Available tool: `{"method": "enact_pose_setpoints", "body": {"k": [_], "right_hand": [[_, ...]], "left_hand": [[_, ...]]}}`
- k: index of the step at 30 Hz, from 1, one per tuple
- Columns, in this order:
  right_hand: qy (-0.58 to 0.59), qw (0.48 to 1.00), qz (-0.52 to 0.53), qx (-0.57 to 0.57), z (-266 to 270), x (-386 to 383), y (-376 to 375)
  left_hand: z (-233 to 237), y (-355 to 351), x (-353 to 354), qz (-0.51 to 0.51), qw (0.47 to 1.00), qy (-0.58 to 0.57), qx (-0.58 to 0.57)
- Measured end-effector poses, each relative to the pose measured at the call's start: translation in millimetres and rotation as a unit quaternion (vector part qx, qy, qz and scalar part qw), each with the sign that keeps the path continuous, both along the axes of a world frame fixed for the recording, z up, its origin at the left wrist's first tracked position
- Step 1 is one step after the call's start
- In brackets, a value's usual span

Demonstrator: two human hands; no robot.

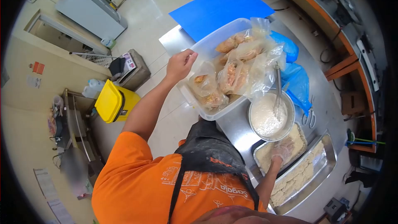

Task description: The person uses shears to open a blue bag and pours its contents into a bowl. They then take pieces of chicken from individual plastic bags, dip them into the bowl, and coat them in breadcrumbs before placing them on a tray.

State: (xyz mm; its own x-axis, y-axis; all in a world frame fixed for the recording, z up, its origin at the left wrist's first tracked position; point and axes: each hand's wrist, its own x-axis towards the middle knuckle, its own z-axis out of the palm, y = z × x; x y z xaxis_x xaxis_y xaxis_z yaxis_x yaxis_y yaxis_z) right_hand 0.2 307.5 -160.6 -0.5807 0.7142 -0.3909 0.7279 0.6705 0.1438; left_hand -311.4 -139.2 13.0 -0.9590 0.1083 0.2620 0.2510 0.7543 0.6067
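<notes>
My left hand is closed in a loose fist beside the upper left rim of a clear plastic tub, and nothing shows in it. Plastic bags of breaded-looking pieces fill the tub. My right hand, in a clear glove, is down in a metal tray of pale crumbs; its fingers are blurred. Just above that tray stands a metal bowl of whitish batter, with a whisk leaning in it. A long metal tray holds more crumbs.
Blue plastic bags and scissors lie on the metal table beyond the bowl. A blue board is behind the tub. A yellow bin stands on the floor at left, near a scale. Orange-edged shelving runs along the right.
</notes>
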Motion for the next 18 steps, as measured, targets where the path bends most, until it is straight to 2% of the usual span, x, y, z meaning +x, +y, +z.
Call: {"method": "enact_pose_setpoints", "body": {"k": [3,5,7,10,13,15,18], "right_hand": [[0.048,0.999,-0.024,0.002,26.2,-0.3,-24.0],[0.116,0.993,0.018,0.011,3.1,5.2,-14.9],[0.156,0.986,0.064,-0.001,6.3,19.2,0.1],[0.150,0.980,0.132,-0.014,21.5,47.2,-9.0],[0.122,0.984,0.127,0.020,27.2,51.5,-33.0],[0.100,0.987,0.107,0.063,28.0,42.2,-42.8],[0.126,0.981,0.092,0.114,23.5,43.0,-41.3]], "left_hand": [[0.6,-6.4,0.6,0.004,1.000,0.002,0.004],[-8.9,-8.8,-2.9,-0.009,1.000,0.002,0.004],[-21.5,-17.3,-9.3,-0.043,0.997,0.052,0.030],[-23.0,-21.1,-13.0,-0.091,0.992,0.049,0.077],[-18.5,-18.7,-10.6,-0.103,0.986,0.066,0.111],[-14.0,-21.4,-7.7,-0.115,0.984,0.032,0.135],[-17.5,-23.7,-9.5,-0.132,0.978,0.022,0.157]]}}
